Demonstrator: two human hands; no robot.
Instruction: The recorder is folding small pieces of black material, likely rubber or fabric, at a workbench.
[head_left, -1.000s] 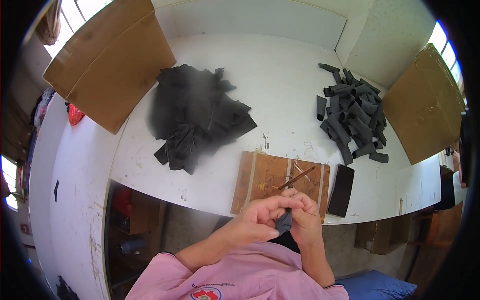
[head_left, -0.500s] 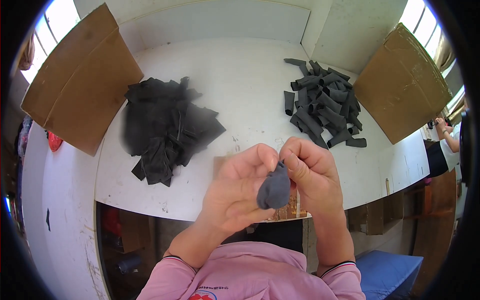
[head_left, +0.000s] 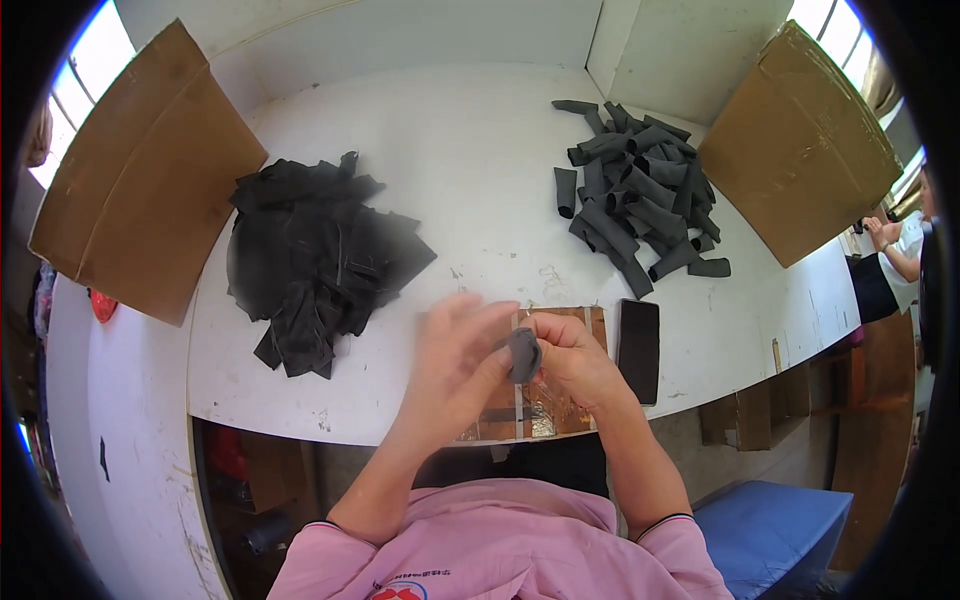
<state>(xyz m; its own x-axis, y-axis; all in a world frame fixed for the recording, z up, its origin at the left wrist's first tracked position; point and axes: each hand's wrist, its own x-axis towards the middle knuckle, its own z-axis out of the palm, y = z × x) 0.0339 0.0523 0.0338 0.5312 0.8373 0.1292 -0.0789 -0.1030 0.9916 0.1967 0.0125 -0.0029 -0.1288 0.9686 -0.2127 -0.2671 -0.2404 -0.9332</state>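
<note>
My right hand (head_left: 575,362) pinches a small dark grey fabric tube (head_left: 524,356), bunched up, above the table's front part. Beside it on the left is my left hand (head_left: 455,360), blurred by motion, with fingers stretched out and apart; its thumb side is close to the cloth, and whether they touch is hard to tell. A heap of flat dark fabric pieces (head_left: 310,250) lies at the left of the table. On the right is a pile of dark grey fabric tubes (head_left: 645,190).
Beneath my hands lies a brown taped cardboard piece (head_left: 575,415). A black phone-like slab (head_left: 639,352) rests right of it. Cardboard panels stand at the left (head_left: 140,170) and right (head_left: 805,145) of the white table (head_left: 460,140). Another person (head_left: 900,255) is at far right.
Both hands have come down and nearer the body, uncovering the cardboard and the black slab. The left hand has loosened from the fabric tube and its fingers have spread.
</note>
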